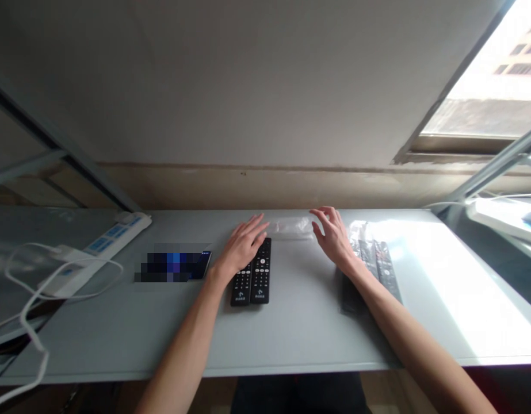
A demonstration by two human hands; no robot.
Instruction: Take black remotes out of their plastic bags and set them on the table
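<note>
Two black remote controls (260, 276) lie side by side on the grey table. My left hand (243, 242) is over their far ends, fingers spread and pointing away; whether it touches them I cannot tell. Just beyond, a clear plastic bag (291, 227) lies flat between my hands. To its right is my right hand (332, 234), fingers apart and slightly curled, with nothing in it. Under and beside my right forearm are more black remotes in clear plastic wrapping (384, 264), partly hidden by the arm.
A phone (198, 265), its screen partly pixelated, lies left of my left hand. Farther left stands a white power strip (105, 244) with a looping white cable (32, 296). A wall backs the grey table (300, 333); sunlight falls on its right side. Metal frame posts rise at both ends.
</note>
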